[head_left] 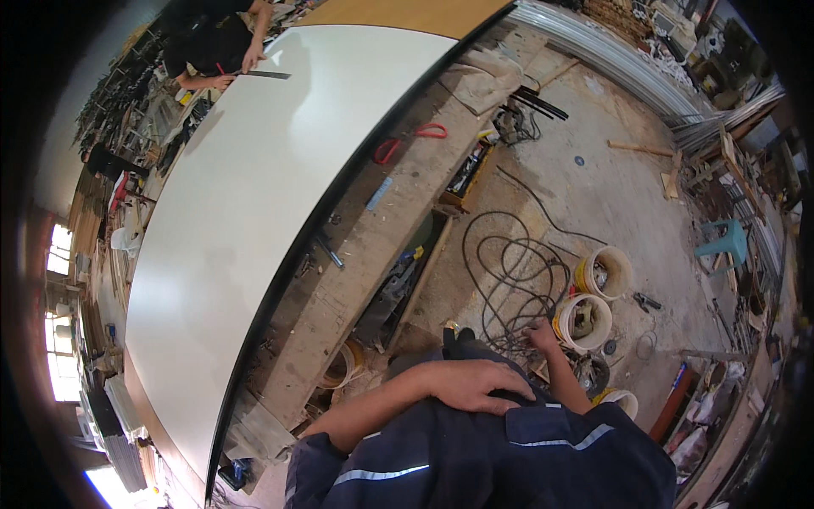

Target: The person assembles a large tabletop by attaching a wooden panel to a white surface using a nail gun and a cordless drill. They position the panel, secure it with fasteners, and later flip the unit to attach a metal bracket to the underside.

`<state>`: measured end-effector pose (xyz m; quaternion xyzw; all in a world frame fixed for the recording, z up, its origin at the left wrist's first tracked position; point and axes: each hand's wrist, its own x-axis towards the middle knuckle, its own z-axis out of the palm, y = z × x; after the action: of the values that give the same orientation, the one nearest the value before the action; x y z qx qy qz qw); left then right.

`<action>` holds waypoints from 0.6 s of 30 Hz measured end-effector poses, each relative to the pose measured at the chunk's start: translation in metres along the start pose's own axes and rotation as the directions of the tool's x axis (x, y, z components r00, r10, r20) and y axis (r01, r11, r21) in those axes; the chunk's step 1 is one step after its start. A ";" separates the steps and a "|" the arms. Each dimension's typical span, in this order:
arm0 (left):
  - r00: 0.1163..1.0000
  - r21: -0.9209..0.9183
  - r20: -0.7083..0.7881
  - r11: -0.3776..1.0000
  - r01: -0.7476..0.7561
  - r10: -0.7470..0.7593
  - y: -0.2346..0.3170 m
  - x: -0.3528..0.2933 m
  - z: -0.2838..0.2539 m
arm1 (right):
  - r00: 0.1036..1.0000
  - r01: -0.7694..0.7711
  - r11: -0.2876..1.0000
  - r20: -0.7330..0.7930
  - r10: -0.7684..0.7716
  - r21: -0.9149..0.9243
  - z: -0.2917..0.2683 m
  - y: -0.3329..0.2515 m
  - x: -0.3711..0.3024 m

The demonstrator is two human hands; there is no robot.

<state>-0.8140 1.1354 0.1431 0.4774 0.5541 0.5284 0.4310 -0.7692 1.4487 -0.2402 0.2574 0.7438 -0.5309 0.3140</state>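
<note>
My left hand (485, 383) lies flat across the front of my dark jacket (475, 450), its fingers stretched out with nothing in them. My right hand (540, 334) hangs low at my right side, fingers loosely apart and no object visible in it. In the picture it appears beside a white bucket (600, 316) and a tangle of black cable (500, 280) on the floor. To my left stands a long workbench bearing a large white panel (254, 195) with a dark edge. Neither hand touches the panel.
Red-handled scissors (387, 151) and a blue-and-white strip (379, 193) lie on the bench's lower ledge (381, 246). Across the panel, another person (212, 42) holds a straight metal ruler (270, 75). Further right are another bucket (612, 271), a teal stool (723, 243) and metal profiles (610, 64).
</note>
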 end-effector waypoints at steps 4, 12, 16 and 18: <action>0.988 -0.011 -0.134 0.997 0.075 -0.076 -0.003 0.011 -0.011 | 0.987 -0.158 0.986 0.021 0.157 0.059 -0.019 0.011 -0.035; 0.619 -0.341 -0.594 0.858 0.385 -0.514 0.005 0.002 -0.031 | 0.951 -0.293 0.954 -0.085 0.297 0.057 -0.034 0.011 -0.068; 0.402 -0.341 -0.764 0.845 0.412 -0.505 0.002 -0.007 -0.032 | 0.972 -0.206 0.978 -0.107 0.208 0.022 -0.035 0.017 -0.054; 0.339 -0.327 -0.823 0.868 0.374 -0.456 -0.006 -0.010 -0.030 | 0.982 -0.171 0.985 -0.086 0.171 0.008 -0.033 0.021 -0.041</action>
<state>-0.8418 1.1205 0.1390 -0.0403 0.7755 0.5907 0.2194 -0.7333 1.4848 -0.2147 0.3431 0.7317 -0.4907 0.3257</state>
